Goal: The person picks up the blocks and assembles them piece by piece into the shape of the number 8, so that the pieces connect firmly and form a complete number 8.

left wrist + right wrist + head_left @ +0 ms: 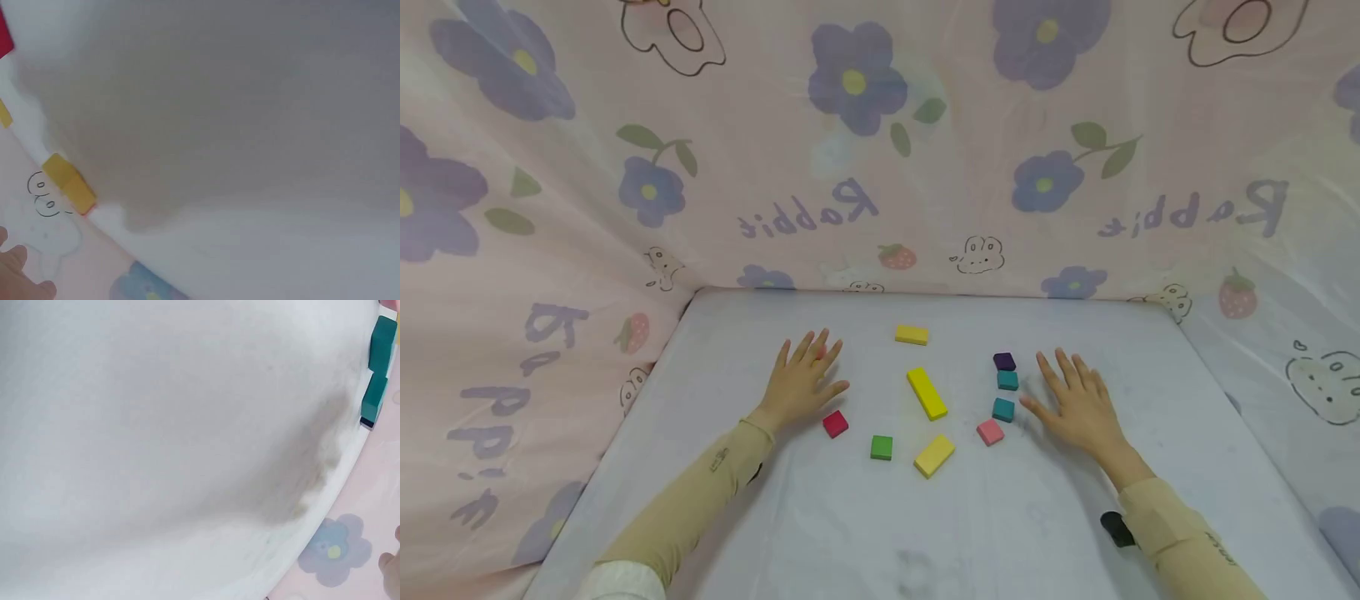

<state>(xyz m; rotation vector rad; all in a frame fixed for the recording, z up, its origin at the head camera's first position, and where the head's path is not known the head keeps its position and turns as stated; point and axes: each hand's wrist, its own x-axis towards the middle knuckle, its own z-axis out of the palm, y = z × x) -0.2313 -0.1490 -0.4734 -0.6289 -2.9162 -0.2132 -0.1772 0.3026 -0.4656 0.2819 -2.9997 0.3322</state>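
Observation:
My left hand [797, 383] is spread flat over the left of the white table, its fingers straight and holding nothing. A reddish piece [822, 352] shows between its fingers, mostly hidden. Just below that hand lies a red block [835, 424], with a green block [882, 447] farther right. On the other side, my right hand [1078, 408] also has its fingers extended, and nothing is in it. Nearest its thumb is a teal block [1003, 410]; a pink block [990, 432] sits below that. A second teal block [1007, 381] and a dark purple block [1004, 362] stand above.
Between the hands lie a long yellow block [927, 393], a yellow block [934, 456] nearer me and another yellow block [912, 335] toward the back. Patterned cloth [925, 183] rises behind the white table [850, 533] and along both sides.

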